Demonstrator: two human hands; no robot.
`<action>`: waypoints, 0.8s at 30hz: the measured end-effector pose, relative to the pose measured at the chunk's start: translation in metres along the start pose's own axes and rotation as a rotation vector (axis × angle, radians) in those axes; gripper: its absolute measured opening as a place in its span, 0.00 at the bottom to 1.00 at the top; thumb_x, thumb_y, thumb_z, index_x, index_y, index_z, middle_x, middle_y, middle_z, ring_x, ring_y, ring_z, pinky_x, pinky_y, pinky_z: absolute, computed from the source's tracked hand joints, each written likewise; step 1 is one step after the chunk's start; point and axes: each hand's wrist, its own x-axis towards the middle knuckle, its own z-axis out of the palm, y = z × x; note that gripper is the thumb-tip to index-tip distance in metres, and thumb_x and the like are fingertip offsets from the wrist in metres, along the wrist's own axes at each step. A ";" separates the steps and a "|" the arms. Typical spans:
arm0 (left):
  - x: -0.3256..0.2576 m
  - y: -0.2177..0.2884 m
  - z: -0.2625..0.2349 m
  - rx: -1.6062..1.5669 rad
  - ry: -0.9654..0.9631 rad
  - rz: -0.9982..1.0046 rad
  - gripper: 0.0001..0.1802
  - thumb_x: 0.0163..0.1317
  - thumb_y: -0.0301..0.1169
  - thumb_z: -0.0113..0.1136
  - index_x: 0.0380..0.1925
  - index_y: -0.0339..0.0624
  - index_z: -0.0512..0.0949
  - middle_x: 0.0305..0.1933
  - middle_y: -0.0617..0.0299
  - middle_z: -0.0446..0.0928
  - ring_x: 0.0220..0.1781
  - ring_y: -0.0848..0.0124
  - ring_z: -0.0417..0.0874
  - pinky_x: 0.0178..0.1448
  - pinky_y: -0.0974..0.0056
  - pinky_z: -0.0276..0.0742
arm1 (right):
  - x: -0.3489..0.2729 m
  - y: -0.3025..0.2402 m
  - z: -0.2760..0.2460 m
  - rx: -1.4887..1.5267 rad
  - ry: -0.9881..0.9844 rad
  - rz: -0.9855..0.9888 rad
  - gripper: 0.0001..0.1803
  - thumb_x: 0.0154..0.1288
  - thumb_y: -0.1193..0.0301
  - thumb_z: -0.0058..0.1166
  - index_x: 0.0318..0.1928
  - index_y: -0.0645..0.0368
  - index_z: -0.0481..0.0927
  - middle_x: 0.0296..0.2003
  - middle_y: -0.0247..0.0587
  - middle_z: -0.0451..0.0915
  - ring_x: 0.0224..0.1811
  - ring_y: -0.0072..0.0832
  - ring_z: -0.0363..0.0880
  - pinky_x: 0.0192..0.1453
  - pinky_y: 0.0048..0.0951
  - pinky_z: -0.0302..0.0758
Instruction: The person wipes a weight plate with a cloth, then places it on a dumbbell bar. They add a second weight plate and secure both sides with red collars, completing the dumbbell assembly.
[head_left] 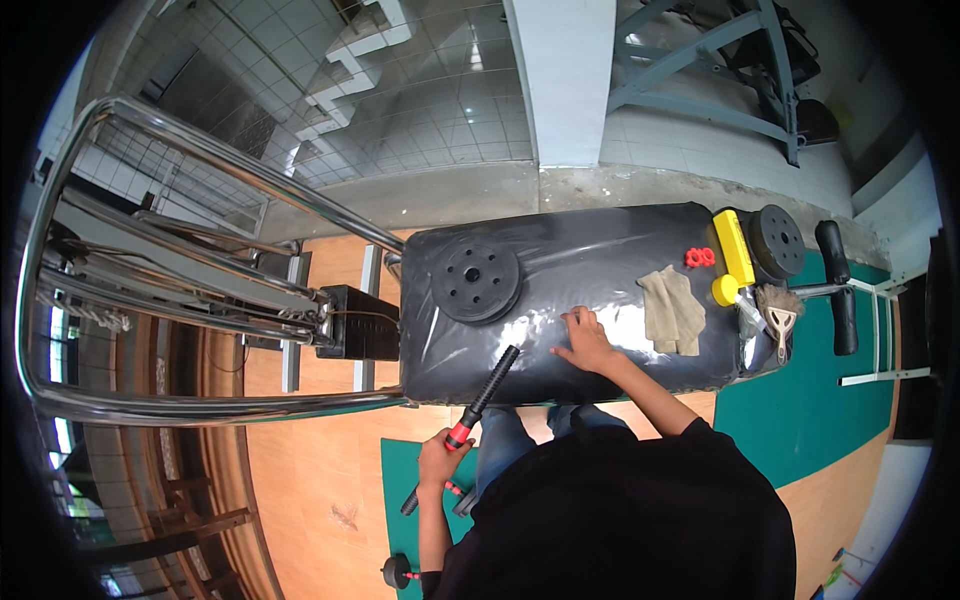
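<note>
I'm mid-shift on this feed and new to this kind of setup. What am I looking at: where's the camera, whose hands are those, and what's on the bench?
There's no machine arm here, just a person using bare hands. The single picture comes from a wide fisheye camera on their head, looking down, so straight edges curve near the rim. Left in the picture is the person's left.

The left hand grips a black-and-red bar. The right hand has nothing in it and is spread over the black padded bench; whether it presses down is hard to tell.

On the bench's left part lies a round black weight plate. Toward the right are a beige cloth, small red rings, a long yellow object and a brush.
</note>
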 end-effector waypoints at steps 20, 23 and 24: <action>0.062 -0.079 -0.052 -0.248 0.155 -0.077 0.23 0.48 0.45 0.71 0.32 0.37 0.78 0.22 0.52 0.77 0.23 0.62 0.76 0.33 0.61 0.72 | 0.163 -0.117 0.019 -0.717 -0.323 -0.300 0.67 0.24 0.38 0.72 0.63 0.64 0.59 0.68 0.55 0.49 0.73 0.52 0.42 0.71 0.62 0.42; 0.068 -0.072 -0.059 -0.239 0.103 -0.098 0.22 0.48 0.45 0.72 0.31 0.37 0.78 0.21 0.54 0.76 0.23 0.62 0.76 0.33 0.61 0.71 | 0.158 -0.108 0.029 -0.615 -0.122 -0.260 0.64 0.25 0.32 0.65 0.60 0.63 0.63 0.67 0.56 0.52 0.72 0.53 0.42 0.71 0.63 0.38; 0.069 -0.071 -0.062 -0.240 0.094 -0.093 0.22 0.48 0.45 0.71 0.31 0.37 0.78 0.21 0.54 0.76 0.23 0.62 0.76 0.33 0.60 0.71 | 0.155 -0.103 0.028 -0.612 -0.085 -0.245 0.62 0.28 0.31 0.62 0.60 0.61 0.65 0.66 0.55 0.54 0.73 0.52 0.41 0.70 0.66 0.33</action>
